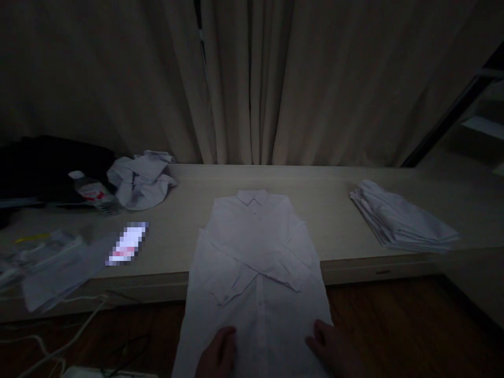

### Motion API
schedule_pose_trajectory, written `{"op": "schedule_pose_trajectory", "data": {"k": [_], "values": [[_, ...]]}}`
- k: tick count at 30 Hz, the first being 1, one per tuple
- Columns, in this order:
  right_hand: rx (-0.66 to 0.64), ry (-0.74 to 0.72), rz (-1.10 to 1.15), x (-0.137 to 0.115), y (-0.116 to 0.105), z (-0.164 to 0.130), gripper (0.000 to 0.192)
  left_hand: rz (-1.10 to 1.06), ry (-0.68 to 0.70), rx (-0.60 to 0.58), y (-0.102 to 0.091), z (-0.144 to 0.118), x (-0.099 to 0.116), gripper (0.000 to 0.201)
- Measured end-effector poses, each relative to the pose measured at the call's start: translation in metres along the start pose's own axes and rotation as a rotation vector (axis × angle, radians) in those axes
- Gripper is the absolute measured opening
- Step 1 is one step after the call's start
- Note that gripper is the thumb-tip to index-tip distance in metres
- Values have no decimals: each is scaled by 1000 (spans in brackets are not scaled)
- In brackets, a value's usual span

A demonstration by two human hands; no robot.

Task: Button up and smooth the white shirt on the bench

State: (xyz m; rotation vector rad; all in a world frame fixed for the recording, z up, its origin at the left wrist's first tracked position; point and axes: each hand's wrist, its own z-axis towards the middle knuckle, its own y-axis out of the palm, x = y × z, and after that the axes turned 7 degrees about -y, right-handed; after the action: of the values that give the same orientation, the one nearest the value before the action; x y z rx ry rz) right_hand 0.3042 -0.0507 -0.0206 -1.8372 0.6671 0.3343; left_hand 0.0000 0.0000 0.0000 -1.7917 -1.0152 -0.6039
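Note:
A white collared shirt (255, 262) lies flat, collar away from me, its sleeves crossed over the body and its lower part hanging past the edge of the low pale platform (334, 210). My left hand (216, 354) rests on the lower left of the shirt. My right hand (334, 349) rests on its lower right edge. In the dim light it is unclear whether the fingers pinch the cloth.
A stack of folded white shirts (401, 220) sits at the right of the platform. A crumpled white garment (142, 181), a plastic bottle (94, 194), a lit phone (128, 244) and clear bags (47, 262) lie at the left. Curtains hang behind; cables trail on the wooden floor.

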Motion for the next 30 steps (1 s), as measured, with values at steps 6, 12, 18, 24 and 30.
{"op": "schedule_pose_trajectory", "data": {"k": [6,12,18,24,30], "values": [[35,4,92,18,19,6,22,357,69,-212,31,31,44,30],[64,33,166,23,27,6,23,364,22,-239,43,55,57,29],[77,24,182,20,27,6,24,262,-79,-282,55,75,43,32],[81,-2,195,12,20,2,30,140,-152,-307,61,80,43,26],[101,0,181,15,24,3,31,40,-243,-361,61,82,53,32]]}}
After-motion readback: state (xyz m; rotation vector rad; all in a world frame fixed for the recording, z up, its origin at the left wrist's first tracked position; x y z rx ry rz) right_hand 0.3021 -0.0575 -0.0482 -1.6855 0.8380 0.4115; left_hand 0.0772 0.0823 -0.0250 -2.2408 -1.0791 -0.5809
